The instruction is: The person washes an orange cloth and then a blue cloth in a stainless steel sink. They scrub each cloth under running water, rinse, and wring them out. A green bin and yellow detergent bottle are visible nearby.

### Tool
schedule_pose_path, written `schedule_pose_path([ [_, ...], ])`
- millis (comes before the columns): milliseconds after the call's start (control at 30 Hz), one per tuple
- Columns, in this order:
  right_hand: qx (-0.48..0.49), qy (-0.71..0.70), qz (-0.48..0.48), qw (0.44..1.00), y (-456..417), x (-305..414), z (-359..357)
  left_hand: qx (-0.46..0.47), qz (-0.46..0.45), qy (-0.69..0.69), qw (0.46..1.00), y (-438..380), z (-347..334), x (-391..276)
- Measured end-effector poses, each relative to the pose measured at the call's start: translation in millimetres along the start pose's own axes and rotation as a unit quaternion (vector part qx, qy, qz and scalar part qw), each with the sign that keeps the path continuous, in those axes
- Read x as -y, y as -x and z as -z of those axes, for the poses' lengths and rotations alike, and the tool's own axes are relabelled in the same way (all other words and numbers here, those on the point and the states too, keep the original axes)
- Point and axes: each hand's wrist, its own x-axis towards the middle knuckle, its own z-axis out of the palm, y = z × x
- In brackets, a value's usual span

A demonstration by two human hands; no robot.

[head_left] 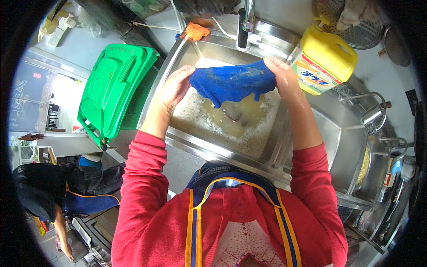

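Observation:
A blue cloth [233, 81] with brownish stains along its upper part is stretched between both hands, above a steel sink basin [203, 140]. My left hand [176, 85] pinches its left corner between thumb and fingers. At the opposite corner, my right hand [283, 76] grips the fabric, and the skin looks wet. The cloth's lower edge hangs loose and uneven. Below it, murky, yellowish water [230, 116] with white foam fills part of the basin. Something dark shows in the water, too unclear to name.
A faucet [249, 23] rises behind the basin, with an orange cloth [196, 31] on the back left corner. A yellow jug [328, 50] stands at the back right, beside further steel basins [320, 123]. Left are a green lidded bin [111, 83] and another person [40, 187] in dark clothes.

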Motion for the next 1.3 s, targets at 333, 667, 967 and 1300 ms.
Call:
schedule_pose_path([
  [333, -0.125, 0.34, -0.059, 0.93, -72.6, -210.8, 29.4, -0.232, 0.097, -0.308, 0.917, -74.6, 53.4, 182.4],
  [667, -0.056, 0.461, -0.093, 0.881, -68.2, -347.9, 24.2, -0.218, 0.157, -0.449, 0.852, -107.7, 101.4, 317.4],
  [967, -0.018, 0.232, -0.056, 0.971, -82.0, -229.3, 7.9, -0.182, 0.159, -0.072, 0.968, -89.3, 67.3, 183.4],
  [1300, 0.151, 0.341, 0.068, 0.925, -42.6, -88.7, -10.8, -0.144, 0.075, -0.229, 0.96, -34.3, 68.6, 96.0],
])
